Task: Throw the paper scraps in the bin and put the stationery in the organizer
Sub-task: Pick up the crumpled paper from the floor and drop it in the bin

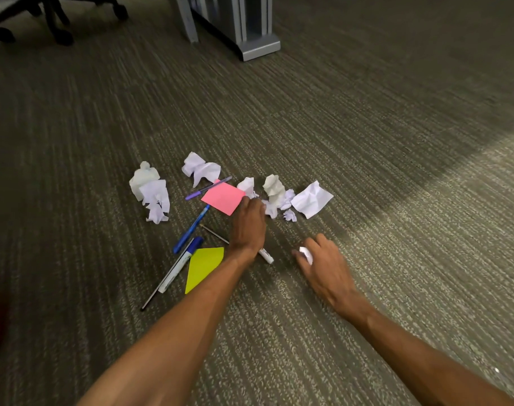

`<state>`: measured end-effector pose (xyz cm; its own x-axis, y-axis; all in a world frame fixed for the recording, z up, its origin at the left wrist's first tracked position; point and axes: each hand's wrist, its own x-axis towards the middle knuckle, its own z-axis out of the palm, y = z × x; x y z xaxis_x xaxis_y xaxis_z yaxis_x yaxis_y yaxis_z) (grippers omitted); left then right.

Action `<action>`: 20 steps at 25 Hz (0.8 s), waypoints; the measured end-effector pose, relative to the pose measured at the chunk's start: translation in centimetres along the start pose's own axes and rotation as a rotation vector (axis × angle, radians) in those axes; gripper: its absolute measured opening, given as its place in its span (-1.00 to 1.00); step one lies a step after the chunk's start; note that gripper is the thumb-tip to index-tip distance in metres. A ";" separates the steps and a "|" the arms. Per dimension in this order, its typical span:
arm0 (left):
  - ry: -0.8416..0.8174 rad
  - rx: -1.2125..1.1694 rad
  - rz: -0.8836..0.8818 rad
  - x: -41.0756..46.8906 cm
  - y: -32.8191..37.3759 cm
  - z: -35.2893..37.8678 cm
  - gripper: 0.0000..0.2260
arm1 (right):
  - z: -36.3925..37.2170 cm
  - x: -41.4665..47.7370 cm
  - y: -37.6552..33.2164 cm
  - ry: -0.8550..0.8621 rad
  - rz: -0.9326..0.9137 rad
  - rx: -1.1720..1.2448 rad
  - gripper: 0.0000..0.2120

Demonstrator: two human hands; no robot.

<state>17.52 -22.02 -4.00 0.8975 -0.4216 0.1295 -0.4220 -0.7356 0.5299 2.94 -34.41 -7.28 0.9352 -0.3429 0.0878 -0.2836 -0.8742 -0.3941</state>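
We see both bare arms reaching down over a grey ribbed carpet floor (367, 142). Our left hand (248, 222) lies palm-down with its fingers (254, 204) stretched forward, their tips at the near corner of a pink sticky note (223, 198) and just beside a small crumpled scrap (247, 186); we cannot tell whether they grip anything. Our right hand (323, 265) is curled, its fingers closed round a small white paper ball (306, 254). More white paper scraps (311, 199) lie in a loose row beyond the hands, with another clump (150, 190) off to the left. The stationery lies on the floor near the left forearm: a purple pen (207, 188) touching the pink note, a blue pen (191, 230), a white marker with a blue cap (181, 263), a thin dark pen (166, 278) alongside it, and a yellow sticky note (203, 266) (partly under the arm). At the far edge stand a grey metal furniture base (258, 48) and a black chair base (56, 16).
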 end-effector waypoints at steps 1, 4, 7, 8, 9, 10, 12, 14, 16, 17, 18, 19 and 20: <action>0.038 -0.050 -0.016 0.1 0.0 -0.4 -0.76 | -0.5 0.2 -0.3 0.018 0.023 0.067 -0.77; 0.172 -0.214 -0.158 0.4 0.1 -1.8 -0.72 | -1.6 1.0 -1.2 0.076 0.075 0.271 -0.79; 0.199 -0.486 -0.421 0.9 -0.1 -3.1 -0.58 | -2.5 2.7 -2.2 0.166 0.087 0.393 -0.86; 0.186 -0.546 -0.481 0.9 -0.2 -3.3 -0.60 | -2.6 3.3 -2.4 0.165 0.106 0.395 -0.81; 0.168 -0.582 -0.529 0.9 -0.3 -3.4 -0.68 | -2.6 3.9 -2.5 0.150 0.129 0.376 -0.76; 0.159 -0.597 -0.571 0.8 -0.4 -3.4 -0.74 | -2.5 4.4 -2.6 0.130 0.147 0.335 -0.73; 0.122 -0.619 -0.643 0.6 -0.7 -3.2 -0.83 | -2.1 5.0 -2.6 0.099 0.147 0.250 -0.69; 0.073 -0.701 -0.671 0.5 -0.6 -3.0 -0.85 | -1.7 5.3 -2.5 0.089 0.106 0.183 -0.54; 0.098 -0.579 -0.578 0.8 -0.6 -2.4 -0.70 | -1.5 5.7 -2.1 0.067 0.076 0.155 -0.32; 0.089 -0.444 -0.500 0.9 -0.3 -2.2 -0.67 | -1.4 6.0 -1.9 0.044 0.069 0.149 -0.24; 0.053 -0.333 -0.425 0.9 0.3 -2.0 -0.70 | -1.5 6.3 -1.7 0.011 0.068 0.134 -0.18; -0.001 -0.277 -0.356 0.7 1.1 -2.0 -0.77 | -1.5 6.6 -1.6 -0.025 0.063 0.117 -0.13; -0.075 -0.247 -0.301 0.7 1.6 -1.7 -0.75 | -1.4 6.9 -1.5 -0.058 0.048 0.106 -0.11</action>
<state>17.74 -22.60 -1.65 0.9607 -0.2511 -0.1187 -0.0902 -0.6863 0.7217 9.51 -35.97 -4.78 0.9325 -0.3609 0.0149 -0.3076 -0.8150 -0.4910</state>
